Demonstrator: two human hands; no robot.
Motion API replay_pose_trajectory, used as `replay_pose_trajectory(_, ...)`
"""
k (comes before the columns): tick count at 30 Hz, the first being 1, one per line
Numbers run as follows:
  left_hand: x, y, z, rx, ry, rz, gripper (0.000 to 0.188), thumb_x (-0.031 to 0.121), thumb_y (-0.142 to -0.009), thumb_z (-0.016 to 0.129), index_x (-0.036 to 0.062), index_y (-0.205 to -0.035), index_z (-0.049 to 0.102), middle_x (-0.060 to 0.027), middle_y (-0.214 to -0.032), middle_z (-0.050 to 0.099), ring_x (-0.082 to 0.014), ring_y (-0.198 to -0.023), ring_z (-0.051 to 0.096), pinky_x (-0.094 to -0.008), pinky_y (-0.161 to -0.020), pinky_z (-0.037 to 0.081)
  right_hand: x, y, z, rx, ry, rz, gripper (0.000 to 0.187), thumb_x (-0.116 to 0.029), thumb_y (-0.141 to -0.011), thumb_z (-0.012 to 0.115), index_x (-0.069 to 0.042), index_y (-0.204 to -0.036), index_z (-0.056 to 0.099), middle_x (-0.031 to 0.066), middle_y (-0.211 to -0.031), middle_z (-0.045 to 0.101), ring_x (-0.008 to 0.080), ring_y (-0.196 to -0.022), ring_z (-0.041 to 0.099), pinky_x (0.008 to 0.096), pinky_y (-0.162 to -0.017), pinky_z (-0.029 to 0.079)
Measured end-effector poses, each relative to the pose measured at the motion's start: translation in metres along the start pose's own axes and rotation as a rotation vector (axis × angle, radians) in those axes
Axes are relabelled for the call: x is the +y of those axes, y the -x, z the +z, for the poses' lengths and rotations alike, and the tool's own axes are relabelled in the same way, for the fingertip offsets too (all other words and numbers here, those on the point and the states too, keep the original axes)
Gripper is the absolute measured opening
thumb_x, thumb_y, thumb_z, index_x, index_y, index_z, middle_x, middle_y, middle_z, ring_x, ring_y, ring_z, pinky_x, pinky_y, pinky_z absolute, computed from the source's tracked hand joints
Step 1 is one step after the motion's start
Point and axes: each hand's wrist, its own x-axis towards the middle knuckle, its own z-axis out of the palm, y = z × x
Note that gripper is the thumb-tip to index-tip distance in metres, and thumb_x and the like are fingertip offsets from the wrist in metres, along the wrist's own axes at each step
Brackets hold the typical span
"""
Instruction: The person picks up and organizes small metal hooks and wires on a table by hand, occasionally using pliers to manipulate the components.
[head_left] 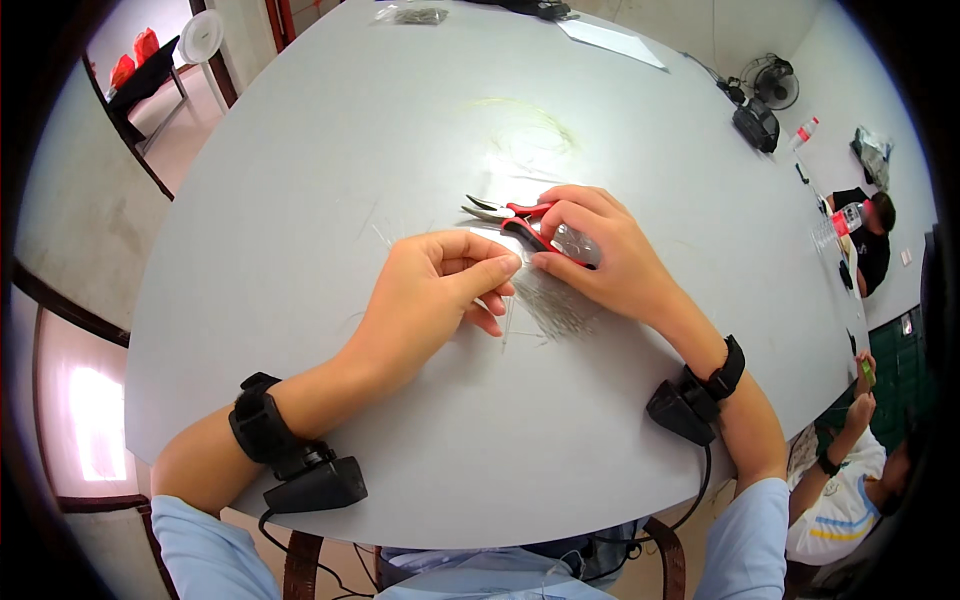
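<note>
My left hand (440,280) is closed, thumb and index finger pinched at the tips on something too thin to make out. Close beside it, my right hand (605,240) curls around the red-and-black handles of small pliers (525,212). Their bent, narrow jaws point left and stand apart. The right fingers partly hide the handles, and the right thumb tip nearly meets the left fingertips. Below both hands lies a loose heap of thin metal pins or wire pieces (555,308). A crumpled clear plastic piece (575,243) shows between the right thumb and index finger.
Stray thin pieces (370,215) lie left of the hands on the grey table (300,200). A pale wire coil (530,135) lies farther off. At the far edge are a clear bag (412,16) and a white sheet (613,45). Two people sit at the right.
</note>
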Motion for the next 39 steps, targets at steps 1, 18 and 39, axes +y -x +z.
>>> replay_pose_trajectory(1,-0.001,-0.002,-0.001,-0.001,0.031,-0.020,0.015,0.016,-0.086,0.060,0.0010,-0.085,0.060,-0.0029,-0.074,0.057,-0.0085,-0.064,0.054,-0.0226,-0.058,0.048,0.000,-0.001,0.000,0.000,-0.002,-0.001,0.020,-0.015,-0.075,0.067,-0.005,-0.083,0.052,0.0116,-0.106,0.056,0.0304,-0.099,0.051,0.0375,-0.084,0.042)
replay_pose_trajectory(18,-0.001,-0.011,-0.009,0.108,0.291,0.009,0.014,0.015,-0.088,0.058,0.0018,-0.093,0.057,-0.0003,-0.076,0.053,-0.0070,-0.066,0.050,-0.0240,-0.061,0.047,-0.005,-0.005,-0.023,0.068,-0.177,-0.035,0.017,-0.010,-0.082,0.061,-0.001,-0.071,0.052,0.0076,-0.086,0.053,0.0191,-0.071,0.049,0.0293,-0.060,0.040)
replay_pose_trajectory(39,-0.002,-0.009,-0.007,-0.004,0.256,-0.048,0.015,0.015,-0.088,0.057,0.0012,-0.094,0.058,-0.0004,-0.076,0.054,-0.0066,-0.065,0.051,-0.0231,-0.060,0.046,-0.016,-0.001,-0.020,0.040,-0.379,0.176,0.018,-0.009,-0.082,0.062,0.000,-0.068,0.057,-0.0026,-0.052,0.039,0.0051,-0.049,0.032,0.0234,-0.044,0.024)
